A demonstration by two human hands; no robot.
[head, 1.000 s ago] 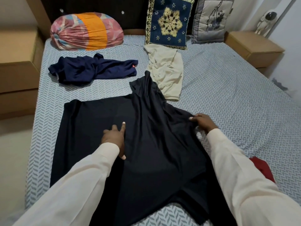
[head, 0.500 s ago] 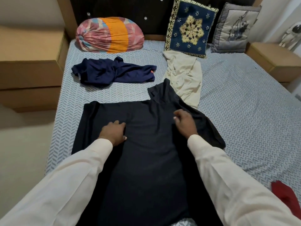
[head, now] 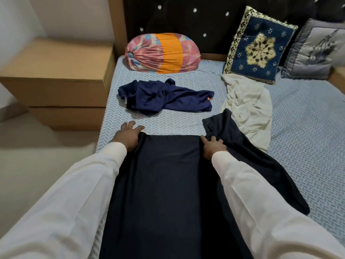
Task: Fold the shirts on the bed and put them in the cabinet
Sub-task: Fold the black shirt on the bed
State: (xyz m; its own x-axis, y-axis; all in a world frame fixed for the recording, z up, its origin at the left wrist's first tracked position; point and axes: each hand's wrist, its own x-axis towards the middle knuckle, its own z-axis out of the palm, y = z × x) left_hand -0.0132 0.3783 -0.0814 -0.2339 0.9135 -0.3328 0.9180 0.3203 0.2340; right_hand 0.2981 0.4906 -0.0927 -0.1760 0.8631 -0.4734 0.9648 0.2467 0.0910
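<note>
On the bed, right in front of you, lies the black shirt. It is laid flat in a long strip, ready to fold. Your two hands are at its far end, one at each corner.

Your left hand lies open at the left corner, with its fingers spread out onto the bed. The shirt's edge covers part of it, so I cannot tell if the thumb is under the cloth. Your right hand is open too, with its fingers flat on the right corner, pressing down. I think you hold both corners like this to keep the far edge straight and smooth.

One sleeve sticks out past your right hand. More cloth spills out on that side, so I think it needs tucking in.

Farther off are two more shirts. The blue shirt lies in a heap. The cream shirt is crumpled and seems to touch the black sleeve. That makes three shirts, and none is fully folded.

At the head of the bed are one round pillow and two cushions. Two brown boxes are stacked beside the bed, on your left. I cannot see the cabinet.
</note>
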